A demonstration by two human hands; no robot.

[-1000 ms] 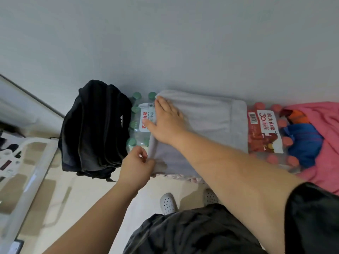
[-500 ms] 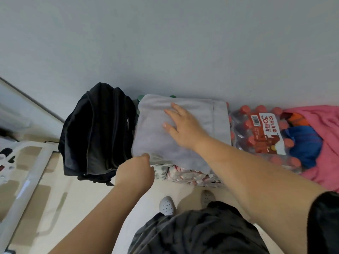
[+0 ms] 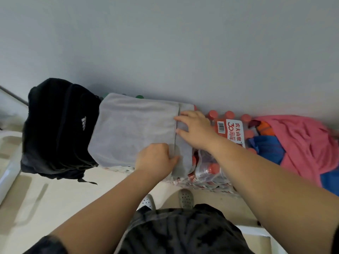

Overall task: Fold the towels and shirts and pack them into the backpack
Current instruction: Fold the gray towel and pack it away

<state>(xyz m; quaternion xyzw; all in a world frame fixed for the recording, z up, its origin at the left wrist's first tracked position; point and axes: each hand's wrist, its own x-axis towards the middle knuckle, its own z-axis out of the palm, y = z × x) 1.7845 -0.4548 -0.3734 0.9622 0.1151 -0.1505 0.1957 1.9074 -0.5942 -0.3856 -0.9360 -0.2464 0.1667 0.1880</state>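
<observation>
Plain grey wall [image 3: 165,43] behind, folded grey terry towel [image 3: 132,129] atop shrink-wrapped red-capped bottle packs [image 3: 211,165], black fabric backpack [image 3: 58,129] touching its left side, left hand [image 3: 156,158] pinching near edge, right hand [image 3: 196,129] flat-fingered, pressing right fold

support: bottle packs [image 3: 230,128] (red caps) | on top: grey towel [image 3: 132,129], pink clothes [image 3: 302,143]

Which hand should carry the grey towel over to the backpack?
Left, likely: the left hand grips the grey towel at its near edge, on the backpack side; the right hand only rests flat on it.
</observation>
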